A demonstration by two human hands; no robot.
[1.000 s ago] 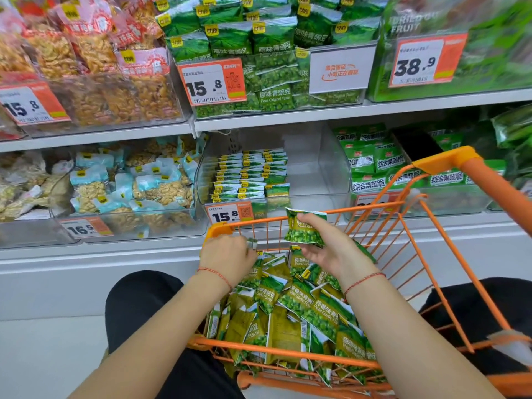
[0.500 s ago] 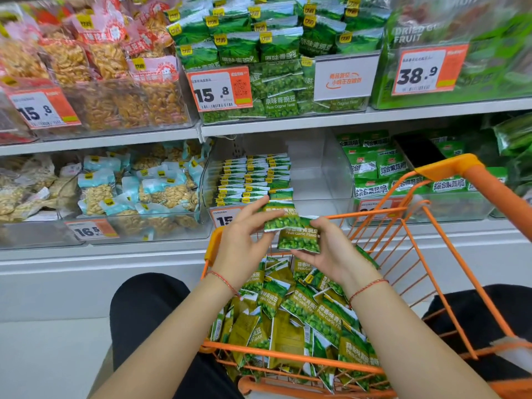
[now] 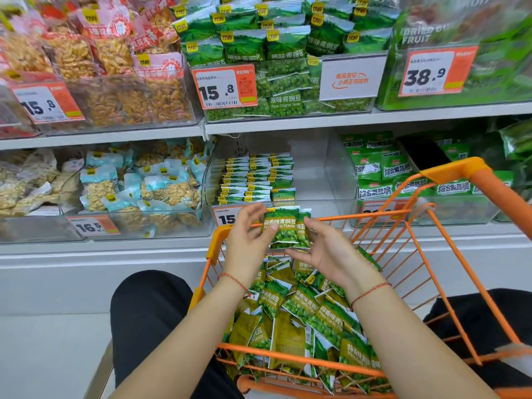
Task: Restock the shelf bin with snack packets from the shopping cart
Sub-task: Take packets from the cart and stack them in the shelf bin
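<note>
Two green garlic-pea snack packets [image 3: 283,226] are held upright side by side above the orange cart [image 3: 449,231]. My left hand [image 3: 247,240] pinches their left edge with thumb and fingers. My right hand [image 3: 322,249] holds them from below and the right. Several more of the same packets [image 3: 305,315] lie piled in the cart. Straight ahead on the lower shelf stands the clear shelf bin [image 3: 325,171], with rows of the same packets [image 3: 253,180] filling its left part and bare room on its right.
Clear bins of nut packets [image 3: 138,185] sit to the left and green vegetable-crisp packets [image 3: 383,168] to the right. The upper shelf holds more bins with price tags [image 3: 224,87]. My knees in black flank the cart. A dark phone [image 3: 423,152] lies near the cart handle.
Both hands rose from the cart. My left hand brought a second packet beside the one in my right, and the pair now stands upright between both hands.
</note>
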